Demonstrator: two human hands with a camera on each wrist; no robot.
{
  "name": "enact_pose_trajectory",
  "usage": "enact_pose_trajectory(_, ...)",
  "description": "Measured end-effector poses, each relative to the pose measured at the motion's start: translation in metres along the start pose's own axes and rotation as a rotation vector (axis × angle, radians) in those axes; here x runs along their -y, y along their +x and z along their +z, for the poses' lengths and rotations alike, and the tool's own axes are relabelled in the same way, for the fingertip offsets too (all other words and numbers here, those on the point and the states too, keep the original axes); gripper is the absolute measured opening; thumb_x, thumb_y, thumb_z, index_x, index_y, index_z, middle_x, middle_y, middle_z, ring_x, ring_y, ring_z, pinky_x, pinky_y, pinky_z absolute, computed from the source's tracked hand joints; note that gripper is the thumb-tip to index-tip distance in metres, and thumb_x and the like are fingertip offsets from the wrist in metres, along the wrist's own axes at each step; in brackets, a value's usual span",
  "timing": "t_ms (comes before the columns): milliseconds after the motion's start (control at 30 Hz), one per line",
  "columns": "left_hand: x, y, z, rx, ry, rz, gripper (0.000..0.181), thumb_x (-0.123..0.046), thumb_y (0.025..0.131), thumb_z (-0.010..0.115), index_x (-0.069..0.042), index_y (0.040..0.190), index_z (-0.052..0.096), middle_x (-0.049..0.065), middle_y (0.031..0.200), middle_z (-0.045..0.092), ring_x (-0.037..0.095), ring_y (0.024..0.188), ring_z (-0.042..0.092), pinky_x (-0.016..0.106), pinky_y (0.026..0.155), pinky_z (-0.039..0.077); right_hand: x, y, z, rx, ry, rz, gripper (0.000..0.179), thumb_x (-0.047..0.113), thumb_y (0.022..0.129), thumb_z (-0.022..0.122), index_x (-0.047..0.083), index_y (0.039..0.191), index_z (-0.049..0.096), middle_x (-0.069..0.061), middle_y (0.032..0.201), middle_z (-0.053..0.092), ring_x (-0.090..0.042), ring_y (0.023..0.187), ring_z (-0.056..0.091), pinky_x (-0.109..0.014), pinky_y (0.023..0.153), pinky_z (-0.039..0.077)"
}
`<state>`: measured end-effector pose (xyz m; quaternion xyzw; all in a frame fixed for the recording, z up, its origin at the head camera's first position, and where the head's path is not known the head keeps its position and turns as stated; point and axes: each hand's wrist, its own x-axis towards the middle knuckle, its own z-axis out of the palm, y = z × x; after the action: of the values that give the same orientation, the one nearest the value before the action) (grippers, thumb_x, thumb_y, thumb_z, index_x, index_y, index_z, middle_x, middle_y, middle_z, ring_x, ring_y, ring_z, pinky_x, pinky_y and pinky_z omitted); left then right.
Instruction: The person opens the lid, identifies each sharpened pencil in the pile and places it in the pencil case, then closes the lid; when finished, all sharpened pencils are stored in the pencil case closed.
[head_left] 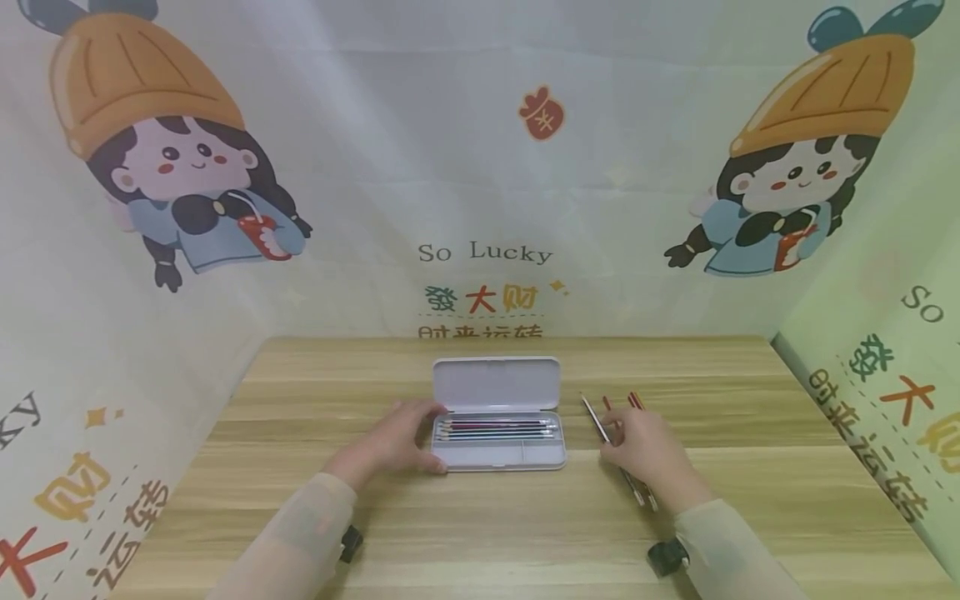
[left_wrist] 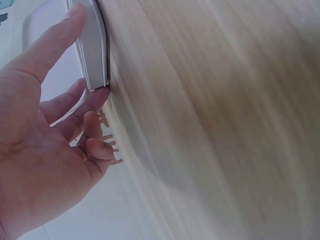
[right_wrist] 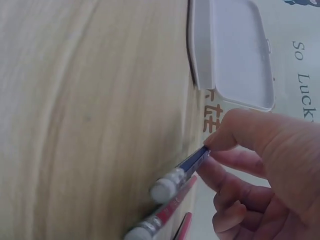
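A white pencil case (head_left: 476, 455) lies on the table with its lid (head_left: 497, 383) raised at the back. Several pencils (head_left: 495, 431) lie side by side in its rear compartment. My left hand (head_left: 397, 437) grips the left end of the case, thumb at the front corner and fingers toward the back. To the right of the case, my right hand (head_left: 645, 446) pinches a dark blue pencil (right_wrist: 192, 161) with a white eraser, between thumb and fingers. Beneath that hand lie red pencils (right_wrist: 167, 210), partly hidden by it in the head view.
The wood-grain table (head_left: 480, 533) stretches out around the case. Behind it hangs a pale printed cloth (head_left: 390, 167), and more cloth lines both sides. A small dark device (head_left: 667, 557) is strapped at the right wrist.
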<state>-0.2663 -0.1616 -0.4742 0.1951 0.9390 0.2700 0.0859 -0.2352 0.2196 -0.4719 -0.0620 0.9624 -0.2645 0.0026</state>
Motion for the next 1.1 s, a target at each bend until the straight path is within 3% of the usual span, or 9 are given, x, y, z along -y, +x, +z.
enact_pose_trajectory(133,0.001,0.0,0.001,-0.001,-0.007,-0.003,0.088,-0.028,0.066,0.097,-0.007,0.142,0.056,0.017,0.147,0.057,0.037,0.137,0.048,0.054,0.121,0.037,0.001,-0.001,-0.003,-0.011,-0.015,-0.022,0.044,0.009,0.074,0.074,0.003,0.118,0.074,0.001,0.076,0.067,-0.012,0.065,0.057,-0.027,0.056,0.048)
enact_pose_trajectory(300,0.001,0.0,0.0,0.0,-0.008,-0.009,0.088,-0.03,0.067,0.096,-0.008,0.142,0.056,0.016,0.148,0.057,0.036,0.139,0.048,0.053,0.122,0.038,-0.001,-0.002,-0.004,-0.065,-0.081,-0.105,0.039,0.011,0.074,0.073,0.009,0.113,0.077,0.007,0.074,0.068,-0.008,0.065,0.057,-0.027,0.057,0.048)
enact_pose_trajectory(633,0.001,-0.001,0.0,0.0,-0.006,-0.006,0.088,-0.03,0.066,0.097,-0.008,0.141,0.057,0.016,0.147,0.057,0.036,0.136,0.048,0.053,0.12,0.039,0.007,-0.002,0.0,-0.059,-0.117,-0.246,0.03,0.016,0.078,0.079,0.018,0.109,0.079,0.016,0.076,0.068,0.0,0.063,0.053,-0.021,0.055,0.045)
enact_pose_trajectory(967,0.003,0.0,0.001,0.001,0.013,-0.002,0.088,-0.032,0.066,0.097,-0.009,0.141,0.057,0.015,0.146,0.059,0.035,0.135,0.05,0.052,0.12,0.04,0.03,0.013,0.001,-0.047,-0.137,-0.366,0.025,0.014,0.08,0.076,0.022,0.102,0.082,0.018,0.071,0.063,0.0,0.055,0.043,-0.019,0.046,0.035)
enact_pose_trajectory(1100,0.003,0.001,0.001,-0.003,0.015,0.005,0.088,-0.032,0.065,0.097,-0.008,0.14,0.058,0.016,0.145,0.059,0.035,0.135,0.051,0.052,0.12,0.04,0.035,0.024,0.005,-0.035,-0.131,-0.441,0.023,0.011,0.079,0.076,0.02,0.1,0.082,0.015,0.071,0.065,0.002,0.054,0.043,-0.018,0.048,0.037)
